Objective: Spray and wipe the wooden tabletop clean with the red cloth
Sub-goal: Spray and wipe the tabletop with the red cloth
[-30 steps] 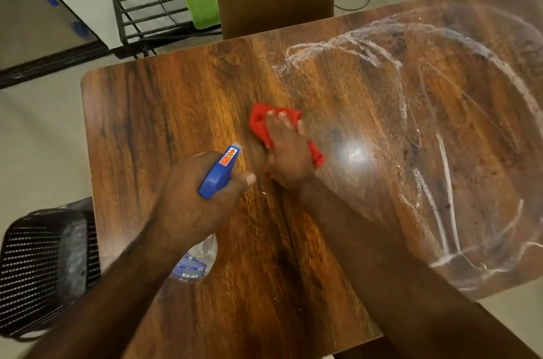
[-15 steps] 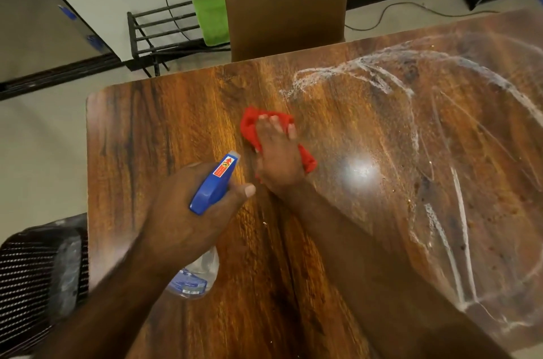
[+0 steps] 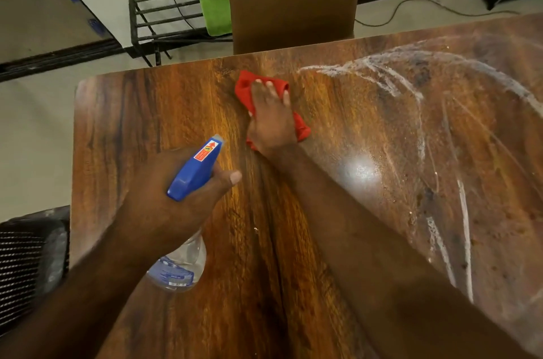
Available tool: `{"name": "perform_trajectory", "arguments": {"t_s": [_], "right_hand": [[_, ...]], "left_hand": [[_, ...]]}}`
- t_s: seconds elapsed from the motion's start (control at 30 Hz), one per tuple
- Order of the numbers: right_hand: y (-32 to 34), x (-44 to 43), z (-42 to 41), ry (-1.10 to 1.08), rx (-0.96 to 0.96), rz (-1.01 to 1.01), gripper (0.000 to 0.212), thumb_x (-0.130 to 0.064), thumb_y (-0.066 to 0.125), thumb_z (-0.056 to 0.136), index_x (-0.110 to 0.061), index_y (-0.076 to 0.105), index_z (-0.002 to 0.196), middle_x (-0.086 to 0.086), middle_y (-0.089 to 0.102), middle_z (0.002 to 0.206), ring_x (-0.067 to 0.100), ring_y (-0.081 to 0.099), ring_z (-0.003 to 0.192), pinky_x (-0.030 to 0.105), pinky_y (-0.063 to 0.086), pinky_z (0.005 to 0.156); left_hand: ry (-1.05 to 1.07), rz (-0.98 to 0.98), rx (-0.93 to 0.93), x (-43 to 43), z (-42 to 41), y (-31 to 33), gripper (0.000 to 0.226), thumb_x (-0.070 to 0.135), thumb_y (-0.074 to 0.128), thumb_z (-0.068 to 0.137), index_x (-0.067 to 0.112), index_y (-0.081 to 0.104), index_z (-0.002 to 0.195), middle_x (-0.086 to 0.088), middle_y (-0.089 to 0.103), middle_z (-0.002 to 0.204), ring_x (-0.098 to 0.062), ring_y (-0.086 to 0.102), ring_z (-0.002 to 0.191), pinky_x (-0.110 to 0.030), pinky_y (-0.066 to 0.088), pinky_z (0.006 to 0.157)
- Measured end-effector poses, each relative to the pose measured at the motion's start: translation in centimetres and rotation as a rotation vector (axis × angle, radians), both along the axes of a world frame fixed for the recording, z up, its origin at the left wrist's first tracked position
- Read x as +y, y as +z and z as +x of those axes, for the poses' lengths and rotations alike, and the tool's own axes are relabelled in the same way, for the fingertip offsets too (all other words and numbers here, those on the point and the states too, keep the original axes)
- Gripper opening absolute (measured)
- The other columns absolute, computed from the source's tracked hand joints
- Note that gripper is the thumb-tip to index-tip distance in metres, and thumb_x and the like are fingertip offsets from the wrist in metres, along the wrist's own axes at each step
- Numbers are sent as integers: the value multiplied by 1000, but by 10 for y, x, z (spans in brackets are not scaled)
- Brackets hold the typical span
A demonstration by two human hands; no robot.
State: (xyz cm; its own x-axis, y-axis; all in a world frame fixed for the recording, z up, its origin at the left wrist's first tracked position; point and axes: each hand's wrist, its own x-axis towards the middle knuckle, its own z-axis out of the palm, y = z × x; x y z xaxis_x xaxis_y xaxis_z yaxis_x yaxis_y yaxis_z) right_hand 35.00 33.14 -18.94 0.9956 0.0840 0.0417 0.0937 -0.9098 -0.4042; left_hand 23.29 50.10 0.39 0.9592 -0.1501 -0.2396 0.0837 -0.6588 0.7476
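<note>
Under your right hand (image 3: 271, 120), laid flat with straight fingers, the crumpled red cloth (image 3: 245, 91) is pressed onto the glossy grained wooden tabletop (image 3: 141, 123). Your left hand (image 3: 164, 197) curls round the blue-headed clear plastic spray bottle (image 3: 194, 170). Right of your right hand curve chalky white streaks (image 3: 390, 79).

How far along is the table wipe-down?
Done: the left part of the tabletop shows streak-free wood. In hand: the right hand presses the cloth near the far edge; the left hand holds the bottle. Left: white streaks across the right side.
</note>
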Motion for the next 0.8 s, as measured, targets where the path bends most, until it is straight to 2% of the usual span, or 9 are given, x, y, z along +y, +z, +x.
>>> {"name": "perform_trajectory", "arguments": {"t_s": [0.1,0.2,0.27,0.33,0.47,0.53,0.6,0.67,0.8], "right_hand": [[-1,-32,16,21,-22,56,63,-21,52,103,-12,32,162,8,42,165,23,28,157,54,12,131],[-4,-79,41,-259,-61,74,61,-24,53,102,-10,37,159,9,50,158,26,39,152,57,22,128],[-3,-78,56,-376,-41,30,64,-26,53,102,-9,34,160,11,45,162,28,35,154,54,15,130],[0,-46,64,-349,-31,-2,66,-28,53,102,-7,31,161,12,40,165,28,30,156,52,13,130],[4,31,72,-30,10,-25,70,-30,51,102,-8,24,164,10,31,170,27,23,159,52,12,130],[4,41,81,48,27,-15,71,-31,51,103,-10,23,165,8,30,170,26,22,159,51,11,131],[2,29,90,95,27,23,69,-28,51,103,-11,25,164,8,34,169,24,23,159,50,11,131],[3,5,91,91,9,63,66,-28,51,103,-9,31,163,10,41,164,25,29,157,52,15,130],[6,-73,96,-171,-76,123,59,-24,57,99,-13,43,155,6,57,150,27,48,144,57,27,125]], "left_hand": [[2,-22,12,-3,7,-2,37,48,64,79,10,63,76,-11,64,62,-23,62,68,-12,49,55],[14,-34,11,-3,11,1,34,44,63,81,10,63,77,-12,65,65,-21,62,72,-11,49,53],[12,-20,-9,-3,16,3,34,46,61,80,13,62,77,-11,66,65,-21,63,72,-13,47,52],[18,-20,-24,-2,21,5,36,49,64,84,14,62,76,-8,65,63,-22,63,70,-15,48,53],[10,32,-93,-6,31,7,41,55,69,85,17,60,72,-7,62,60,-18,62,69,-15,46,48],[2,34,-82,-9,35,7,39,54,67,84,16,61,74,-6,65,61,-19,63,68,-20,47,53],[-3,27,-73,-11,37,8,35,49,62,81,15,61,74,-6,65,61,-18,64,68,-17,47,50],[8,-2,-58,-10,39,7,32,47,63,81,16,62,73,-7,65,62,-18,65,67,-14,52,54],[-15,3,-16,-4,41,3,30,42,67,86,17,60,70,5,69,77,-15,66,68,-7,51,58]]}}
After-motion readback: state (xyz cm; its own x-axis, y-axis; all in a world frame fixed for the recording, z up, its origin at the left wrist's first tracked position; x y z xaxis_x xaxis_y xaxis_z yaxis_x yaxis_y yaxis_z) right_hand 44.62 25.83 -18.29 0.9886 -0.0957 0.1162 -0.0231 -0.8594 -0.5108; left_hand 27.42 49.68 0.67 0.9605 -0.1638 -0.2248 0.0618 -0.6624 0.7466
